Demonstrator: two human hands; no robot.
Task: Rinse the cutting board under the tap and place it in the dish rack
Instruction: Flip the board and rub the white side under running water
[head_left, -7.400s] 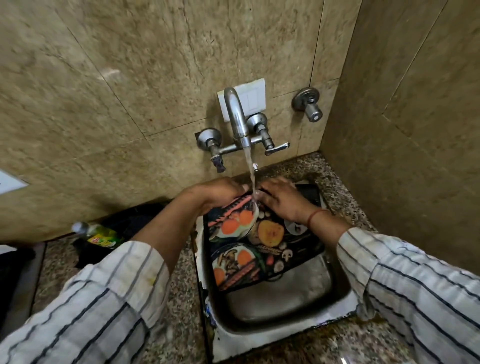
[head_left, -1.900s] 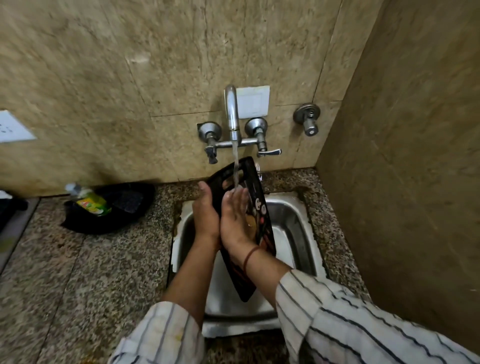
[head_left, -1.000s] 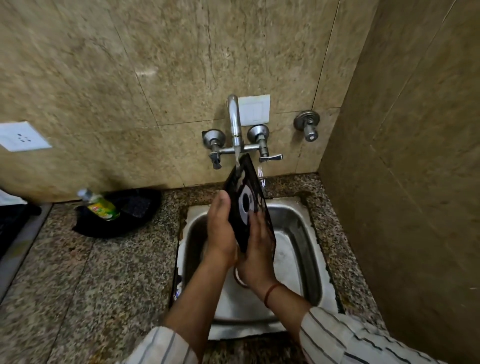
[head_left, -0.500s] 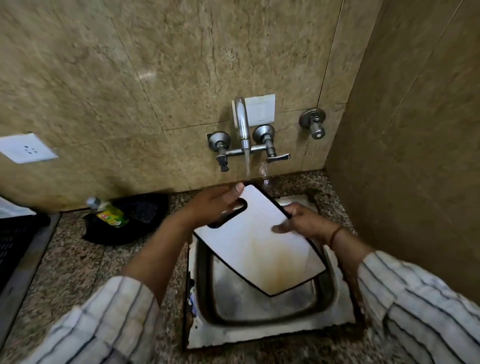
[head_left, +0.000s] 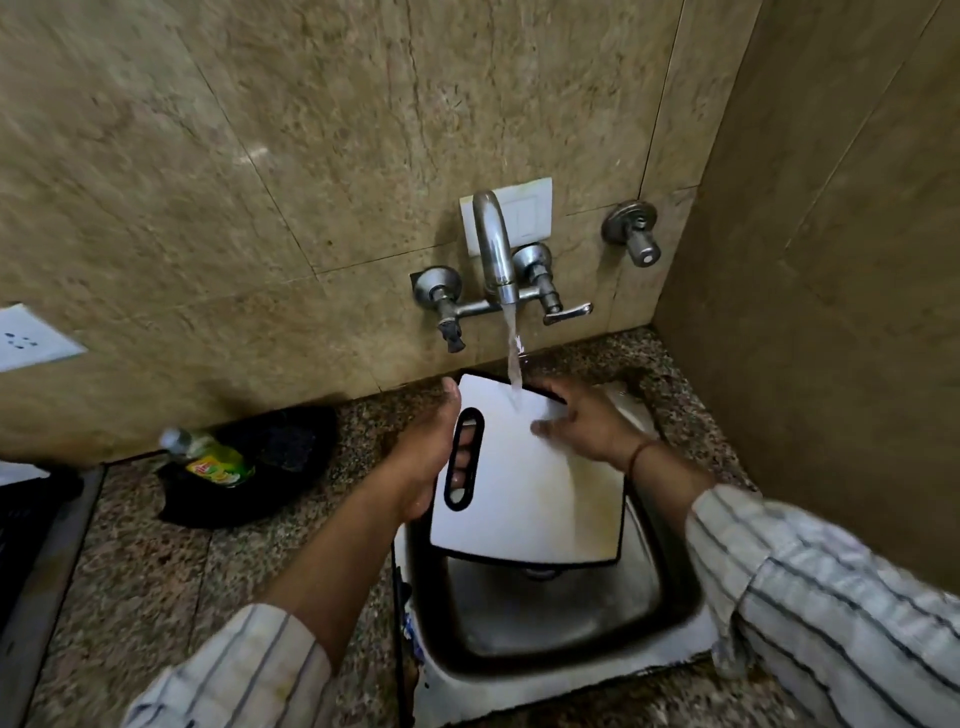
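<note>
The cutting board is held over the steel sink with its white, slightly stained back facing up. My left hand grips its left edge, fingers showing through the black-rimmed handle slot. My right hand lies flat on the board's upper right part, fingers spread. Water runs from the wall tap onto the board's far edge. No dish rack is clearly in view.
A green bottle lies on a black cloth or pan on the granite counter left of the sink. A side wall stands close on the right. A dark grid-like object shows at the far left edge.
The board went from printed side up in the sink, to upright under the stream, then flipped white side up. Since half a second ago it has turned squarer and moved under the water.
</note>
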